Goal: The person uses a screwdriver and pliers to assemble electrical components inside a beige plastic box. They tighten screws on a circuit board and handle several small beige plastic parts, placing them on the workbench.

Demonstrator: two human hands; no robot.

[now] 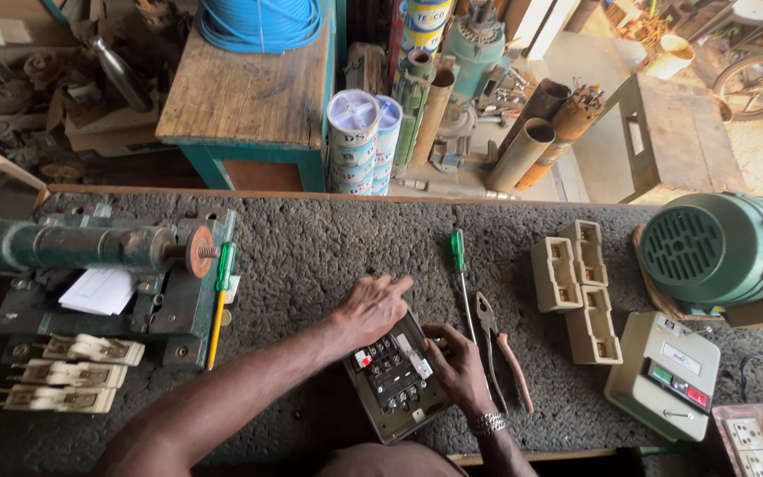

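Starter box on counter, just left of pliers. Looks hard, a bit heavy, small fragile parts inside. Left hand rests open on top edge; right hand curls on right side. Best hold: outer metal edges.

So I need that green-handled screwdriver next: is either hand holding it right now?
No: the green-handled screwdriver lies on the bench, while the left hand and right hand rest on the open switch box.
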